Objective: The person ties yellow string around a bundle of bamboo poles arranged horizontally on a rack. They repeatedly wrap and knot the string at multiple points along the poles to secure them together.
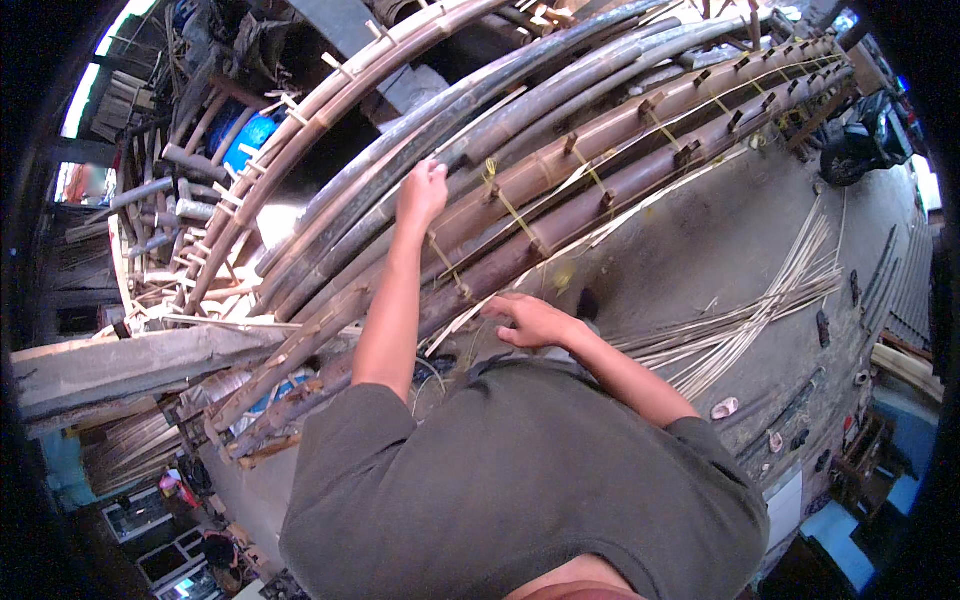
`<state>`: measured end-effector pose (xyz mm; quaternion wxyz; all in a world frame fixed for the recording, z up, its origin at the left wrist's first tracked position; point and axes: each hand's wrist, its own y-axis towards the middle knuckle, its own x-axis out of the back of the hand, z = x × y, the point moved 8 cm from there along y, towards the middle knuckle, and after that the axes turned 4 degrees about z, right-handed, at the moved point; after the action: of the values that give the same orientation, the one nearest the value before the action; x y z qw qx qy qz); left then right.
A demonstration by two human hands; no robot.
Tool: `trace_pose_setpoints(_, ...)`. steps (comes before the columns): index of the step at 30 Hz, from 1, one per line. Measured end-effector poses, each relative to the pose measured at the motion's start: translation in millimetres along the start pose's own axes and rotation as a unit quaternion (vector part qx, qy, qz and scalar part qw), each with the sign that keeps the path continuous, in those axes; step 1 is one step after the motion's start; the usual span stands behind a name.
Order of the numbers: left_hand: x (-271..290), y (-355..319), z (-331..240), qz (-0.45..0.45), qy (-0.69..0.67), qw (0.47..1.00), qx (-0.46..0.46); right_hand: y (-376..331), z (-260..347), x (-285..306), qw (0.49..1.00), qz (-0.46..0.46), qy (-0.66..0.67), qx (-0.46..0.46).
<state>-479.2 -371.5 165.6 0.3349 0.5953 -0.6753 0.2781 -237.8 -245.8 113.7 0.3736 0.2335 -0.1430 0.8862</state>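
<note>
I am at the binding step: my left hand (pixel 424 190) has its fingers curled on a dark bamboo pole (pixel 520 110), my right hand (pixel 528 320) rests fingers-spread on the brown pole (pixel 600 195) below; next, I judge, comes a yellow tie (pixel 510 205) between them.

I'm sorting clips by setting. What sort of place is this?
Probably an open-air bamboo workshop: long bamboo poles pegged and tied side by side, thin split strips on the concrete floor, and more poles stacked behind.
</note>
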Motion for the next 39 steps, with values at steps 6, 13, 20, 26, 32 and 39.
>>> trace_pose_setpoints(6, -10, -154, 27, 0.175, -0.008, 0.983, -0.056, 21, -17, -58, 0.534, -0.189, 0.808, -0.162)
trace_pose_setpoints(13, -30, -177, 40, 0.022, -0.044, 0.992, -0.119, 146, 165, 58, 0.927, -0.239, 0.245, 0.154)
trace_pose_setpoints(20, -5, -176, 30, 0.012, -0.127, 0.992, 0.010, 265, 210, 120, 0.981, -0.099, 0.135, 0.102)
trace_pose_setpoints(26, -2, -173, 40, -0.007, -0.195, 0.980, -0.033, 240, 86, 101, 0.921, -0.037, -0.345, -0.180)
trace_pose_setpoints(32, -5, -180, 50, 0.006, -0.195, 0.981, -0.013, 184, 71, 83, 0.931, -0.109, 0.348, -0.004)
trace_pose_setpoints(39, -3, -171, 23, 0.036, -0.177, 0.980, -0.077, 35, 29, -47, 0.999, -0.035, -0.028, -0.002)
